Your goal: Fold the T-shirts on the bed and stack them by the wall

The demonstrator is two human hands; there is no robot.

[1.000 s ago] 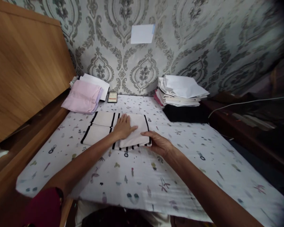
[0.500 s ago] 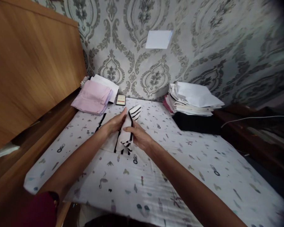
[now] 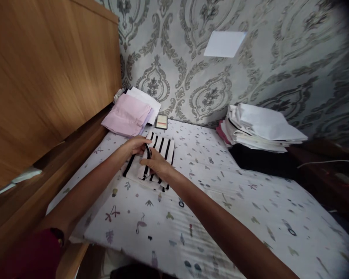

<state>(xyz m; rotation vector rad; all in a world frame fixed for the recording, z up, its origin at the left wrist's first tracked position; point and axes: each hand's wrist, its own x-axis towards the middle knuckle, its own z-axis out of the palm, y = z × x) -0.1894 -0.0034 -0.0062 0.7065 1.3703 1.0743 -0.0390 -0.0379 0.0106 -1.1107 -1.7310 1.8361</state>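
A white cloth with black stripes [image 3: 159,149] lies folded into a small packet on the patterned bed sheet [image 3: 221,201]. My left hand [image 3: 135,145] rests on the packet's left side with its fingers curled over the edge. My right hand [image 3: 157,164] presses down on the folded-over flap, fingers closed on the fabric. Both forearms reach in from the lower part of the view.
A folded pink cloth [image 3: 126,115] on white ones lies at the back left by the wooden headboard [image 3: 46,73]. A small card [image 3: 161,122] stands against the wall. A stack of white folded laundry [image 3: 258,126] sits on a black cloth [image 3: 261,161] at the back right.
My right hand has carried the cloth's right half up and over to the left, making a smaller striped packet. My left hand slid to the left edge. The view turned left.
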